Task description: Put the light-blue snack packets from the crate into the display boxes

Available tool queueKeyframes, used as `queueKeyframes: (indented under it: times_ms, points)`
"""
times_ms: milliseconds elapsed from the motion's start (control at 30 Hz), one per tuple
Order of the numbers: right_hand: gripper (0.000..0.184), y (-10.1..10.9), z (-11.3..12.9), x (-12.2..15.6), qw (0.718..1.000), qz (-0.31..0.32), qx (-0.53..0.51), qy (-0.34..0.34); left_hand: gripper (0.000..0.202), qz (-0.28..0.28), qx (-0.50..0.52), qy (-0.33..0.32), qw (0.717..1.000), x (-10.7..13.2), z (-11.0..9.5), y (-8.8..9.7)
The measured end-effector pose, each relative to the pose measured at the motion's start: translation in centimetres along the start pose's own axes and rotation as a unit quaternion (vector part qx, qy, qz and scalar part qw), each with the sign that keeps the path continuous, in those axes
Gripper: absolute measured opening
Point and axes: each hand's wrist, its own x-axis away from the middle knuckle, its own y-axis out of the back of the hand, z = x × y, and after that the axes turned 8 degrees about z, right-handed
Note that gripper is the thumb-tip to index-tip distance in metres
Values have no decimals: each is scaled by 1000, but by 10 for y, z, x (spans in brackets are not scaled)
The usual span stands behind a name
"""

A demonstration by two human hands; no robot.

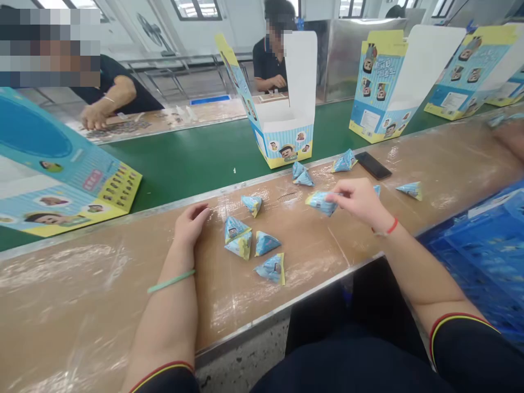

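My right hand pinches a blue-and-yellow pyramid-shaped packet by one end, just over the brown bench. My left hand rests on its side at the bench's far edge, fingers loosely bent, thumb apart, holding nothing. Right of it lie several like packets: one pair touching, one close by, another nearer me and one farther off. Beyond my right hand are more packets and a packet beside a black phone. A packet lies to the right.
A green conveyor belt runs behind the bench. On it stand open printed cartons: one left, one central, others right. Blue crates are at my right. Two people work across the belt; another person's arm shows far right.
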Motion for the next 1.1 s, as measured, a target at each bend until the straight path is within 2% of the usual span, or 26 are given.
queueKeyframes:
  times_ms: [133,200,267,333,400,467,533,567,633,700,767,833,900,933,1000,1100]
  points:
    - [32,-31,-22,11,982,10,190,-14,43,3,5,-17,1000,5,-2,0]
    - [32,-45,-18,15,974,-42,221,4,44,0,3,-24,1000,7,-4,0]
    - [33,-63,-2,16,977,-70,195,53,44,1,-2,-28,1000,8,-5,1]
    - [28,-86,21,11,984,-9,134,115,45,5,-6,-33,999,8,-6,2]
    - [24,-113,42,0,982,95,80,145,45,9,-7,-35,999,8,-5,2]
    - [20,-136,55,-14,976,172,54,121,44,9,-6,-34,999,7,-4,1]
    - [27,-144,58,-27,975,200,50,86,45,9,-3,-32,999,6,-2,0]
    - [31,-140,57,-31,976,200,43,78,46,9,0,-31,999,6,-1,0]
    - [31,-119,51,-31,982,168,-35,80,46,12,5,-29,999,4,1,0]
    - [37,-83,47,-23,976,110,-169,84,46,14,7,-27,1000,2,4,1]
    - [45,-44,45,-12,967,33,-241,70,47,12,8,-24,1000,1,5,1]
    - [45,-11,44,-2,976,-46,-208,40,47,10,8,-20,1000,0,6,1]
    - [41,12,42,4,982,-111,-151,9,46,7,7,-16,1000,-1,6,0]
    - [40,18,39,6,984,-120,-129,-1,45,5,7,-14,1000,-1,5,0]
    - [38,19,28,9,992,-93,-87,-13,44,3,6,-12,1000,-1,5,-1]
    - [38,-3,0,11,999,-44,-1,-18,43,0,7,-13,1000,0,4,-1]
